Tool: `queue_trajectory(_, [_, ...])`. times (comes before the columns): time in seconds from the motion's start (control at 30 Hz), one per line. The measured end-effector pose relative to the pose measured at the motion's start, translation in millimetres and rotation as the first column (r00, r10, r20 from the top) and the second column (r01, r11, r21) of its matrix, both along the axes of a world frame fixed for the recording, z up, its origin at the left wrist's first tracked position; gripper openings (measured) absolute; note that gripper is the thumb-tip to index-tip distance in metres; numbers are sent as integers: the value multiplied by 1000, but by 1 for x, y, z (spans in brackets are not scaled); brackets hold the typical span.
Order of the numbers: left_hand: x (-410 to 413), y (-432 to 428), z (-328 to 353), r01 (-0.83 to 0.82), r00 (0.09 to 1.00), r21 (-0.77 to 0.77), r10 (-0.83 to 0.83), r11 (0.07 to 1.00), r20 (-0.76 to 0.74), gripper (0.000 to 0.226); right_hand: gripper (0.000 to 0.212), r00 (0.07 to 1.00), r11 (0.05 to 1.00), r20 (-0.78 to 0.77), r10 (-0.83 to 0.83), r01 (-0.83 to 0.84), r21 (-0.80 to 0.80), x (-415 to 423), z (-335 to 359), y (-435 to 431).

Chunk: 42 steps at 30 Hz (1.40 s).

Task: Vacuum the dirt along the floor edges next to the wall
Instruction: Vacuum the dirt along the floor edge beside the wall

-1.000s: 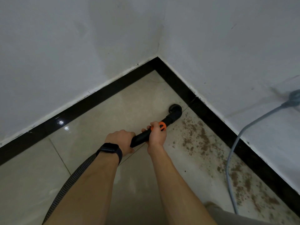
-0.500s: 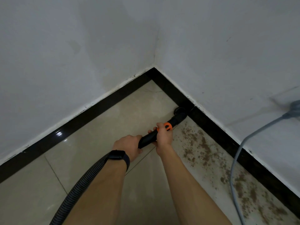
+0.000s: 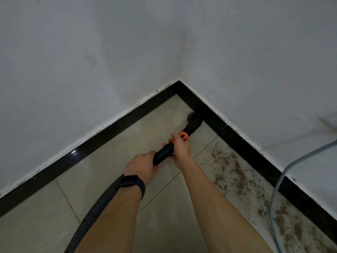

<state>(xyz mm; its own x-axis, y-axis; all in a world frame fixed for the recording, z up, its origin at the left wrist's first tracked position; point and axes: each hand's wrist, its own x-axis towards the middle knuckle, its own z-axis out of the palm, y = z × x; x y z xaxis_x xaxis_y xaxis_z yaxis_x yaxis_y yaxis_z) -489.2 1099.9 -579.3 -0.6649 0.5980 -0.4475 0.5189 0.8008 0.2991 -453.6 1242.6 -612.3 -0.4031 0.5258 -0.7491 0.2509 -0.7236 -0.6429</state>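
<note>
1. The left hand (image 3: 140,166) is curled round the back end of the black vacuum pipe (image 3: 163,153). Its fingers wrap under the pipe, so most of them are hidden.
2. The right hand (image 3: 182,149) grips the same pipe a bit further forward. It covers part of an orange ring (image 3: 182,136) on the pipe.
3. The nozzle (image 3: 195,121) is in front of the right hand, down on the floor (image 3: 45,225). It sits right up against the black skirting board (image 3: 109,129), near the corner. Black on black makes its edge hard to see, and its mouth is hidden.
4. The brown dirt (image 3: 237,172) lies on the floor to the right of the right hand, along the skirting board. It is apart from the nozzle, and it runs off the bottom of the picture.
5. A ribbed hose (image 3: 94,212) comes out by the left wrist and goes under the left arm. The bottom edge cuts it off.
6. A dark watch (image 3: 131,185) is on the left wrist. Its screen cannot be read.
7. A grey cable (image 3: 273,194) hangs to the right of the right arm, over the dirt. Both of its ends leave the picture, and its top part is blurry.
</note>
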Motion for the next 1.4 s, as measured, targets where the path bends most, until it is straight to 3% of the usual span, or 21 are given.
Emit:
queue_trajectory(0.2, [-12, -8, -1, -90, 996, 52, 90, 995, 0, 34, 18, 997, 997, -14, 79, -79, -25, -29, 3, -4])
queue_trajectory(0.5, [-25, -68, 0, -132, 991, -82, 134, 988, 11, 31, 40, 983, 980, -54, 174, -178, -91, -51, -7, -73])
queue_trajectory(0.67, [-22, -103, 7, 12, 1000, -176, -7, 984, 30, 29, 44, 996, 992, -32, 82, -84, -93, -32, -5, -113])
queue_trajectory(0.83, [-9, -109, 18, 226, 974, -211, -213, 951, 80, 35, 41, 993, 977, -20, -120, 114, -183, 26, 1, -121])
queue_trajectory(1.0, [11, -92, 27, 405, 914, -224, -394, 886, 93, 31, 26, 968, 948, -3, -252, 246, -202, 72, 18, -112])
queue_trajectory(1.17, [23, -73, 32, 590, 805, -220, -546, 777, 230, 31, 9, 965, 949, 15, -263, 262, -174, 104, 33, -117])
queue_trajectory(1.3, [30, -87, 27, 376, 830, -50, -312, 925, 462, 23, 10, 965, 952, 0, -262, 258, -162, 119, 37, -134])
queue_trajectory(1.4, [40, -102, 16, 266, 834, -29, -215, 963, 509, 14, 17, 968, 956, 24, -250, 250, -156, 120, 34, -149])
